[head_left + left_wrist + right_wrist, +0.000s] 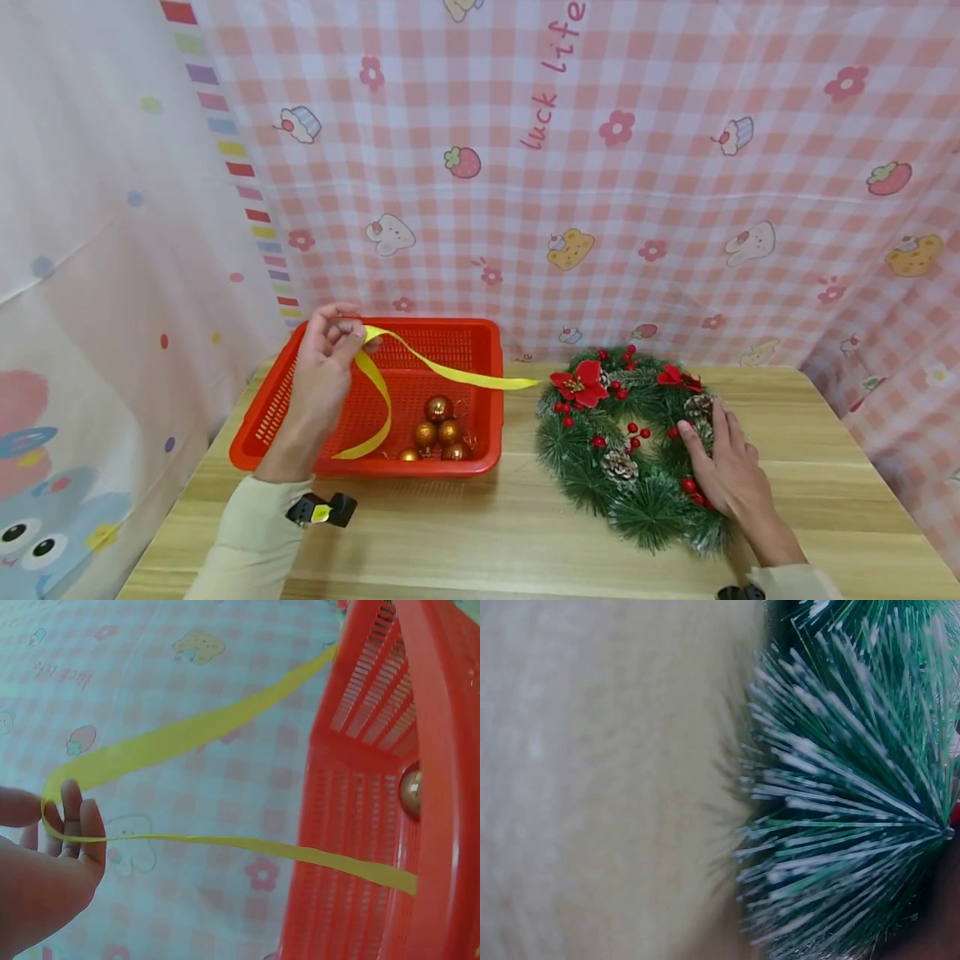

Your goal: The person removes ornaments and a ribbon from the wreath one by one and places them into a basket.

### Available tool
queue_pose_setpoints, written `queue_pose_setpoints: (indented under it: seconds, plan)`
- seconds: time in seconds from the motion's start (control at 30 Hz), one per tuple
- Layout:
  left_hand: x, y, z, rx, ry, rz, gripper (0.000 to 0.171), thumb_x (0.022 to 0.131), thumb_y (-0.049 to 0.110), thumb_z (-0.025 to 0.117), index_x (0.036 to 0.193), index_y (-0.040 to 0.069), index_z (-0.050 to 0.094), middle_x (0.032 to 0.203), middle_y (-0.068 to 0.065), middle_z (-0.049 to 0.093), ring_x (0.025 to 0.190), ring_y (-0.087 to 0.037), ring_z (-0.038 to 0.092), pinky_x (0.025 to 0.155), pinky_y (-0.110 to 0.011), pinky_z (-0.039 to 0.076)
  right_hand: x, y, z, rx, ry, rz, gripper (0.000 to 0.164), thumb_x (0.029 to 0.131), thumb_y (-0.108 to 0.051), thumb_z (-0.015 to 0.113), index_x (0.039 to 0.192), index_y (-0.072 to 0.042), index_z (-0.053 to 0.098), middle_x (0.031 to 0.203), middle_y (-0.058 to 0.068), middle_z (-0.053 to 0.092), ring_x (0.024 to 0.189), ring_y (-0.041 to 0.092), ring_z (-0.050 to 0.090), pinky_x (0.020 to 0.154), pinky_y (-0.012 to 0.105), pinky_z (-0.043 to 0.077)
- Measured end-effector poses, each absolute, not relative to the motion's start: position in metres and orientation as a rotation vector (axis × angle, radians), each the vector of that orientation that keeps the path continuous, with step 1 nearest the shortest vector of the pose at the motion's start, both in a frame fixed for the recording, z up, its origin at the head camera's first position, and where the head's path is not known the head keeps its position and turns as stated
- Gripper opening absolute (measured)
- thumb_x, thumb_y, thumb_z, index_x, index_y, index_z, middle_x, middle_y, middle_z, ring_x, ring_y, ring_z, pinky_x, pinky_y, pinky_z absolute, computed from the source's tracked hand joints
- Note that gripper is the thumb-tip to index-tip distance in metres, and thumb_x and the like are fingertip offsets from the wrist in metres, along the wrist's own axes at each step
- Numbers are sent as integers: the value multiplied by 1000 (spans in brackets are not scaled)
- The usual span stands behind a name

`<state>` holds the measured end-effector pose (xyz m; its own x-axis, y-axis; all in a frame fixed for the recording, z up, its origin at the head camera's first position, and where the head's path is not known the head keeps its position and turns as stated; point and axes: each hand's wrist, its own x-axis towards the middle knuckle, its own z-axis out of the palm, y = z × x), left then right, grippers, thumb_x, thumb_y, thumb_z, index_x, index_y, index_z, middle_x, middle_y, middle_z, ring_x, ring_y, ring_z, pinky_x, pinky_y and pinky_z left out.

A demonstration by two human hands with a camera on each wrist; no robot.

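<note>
My left hand (321,375) is raised over the left part of a red plastic basket (495,400) and pinches a yellow ribbon (450,372) between thumb and fingers. One length of ribbon runs right to the wreath; the other hangs into the basket. The left wrist view shows the ribbon (187,735) looped at the fingers of that hand (52,892). On the table lies a green wreath (648,504) with red flowers, berries and pinecones. My right hand (731,471) rests on its right side, thumb spread from fairly straight fingers. Up close, frosted needles (840,810) fill much of the right wrist view.
Several shiny copper-coloured balls (438,408) sit in the basket's right part. A wooden table (465,533) bears the basket and wreath. Behind it hangs a pink checked cloth (510,217), with a pale printed cloth (90,250) at the left.
</note>
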<state>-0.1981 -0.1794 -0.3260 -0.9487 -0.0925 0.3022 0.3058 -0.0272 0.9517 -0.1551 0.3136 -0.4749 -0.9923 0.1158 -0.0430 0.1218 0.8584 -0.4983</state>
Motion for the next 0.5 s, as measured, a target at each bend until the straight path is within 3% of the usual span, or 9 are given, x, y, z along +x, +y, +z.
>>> queue_pose_setpoints:
  seconds: [0.33,0.5]
  plan:
    - [-190,-205,-318,-85,-1825,-1968,21,104,13,48,124,17,45,101,-3,51,99,-21,59,97,-21,43,-155,313,-475,189,3008,-803,82,103,-60,19,155,-8,-18,157,36,-4,126,73,15,90,80,27]
    - [-189,-205,-328,-116,-1953,-1860,22,102,7,50,122,16,48,98,-1,52,92,-19,54,83,-18,45,-155,315,-474,188,3012,-800,82,103,-59,19,155,-7,-18,157,37,-5,125,74,15,89,80,26]
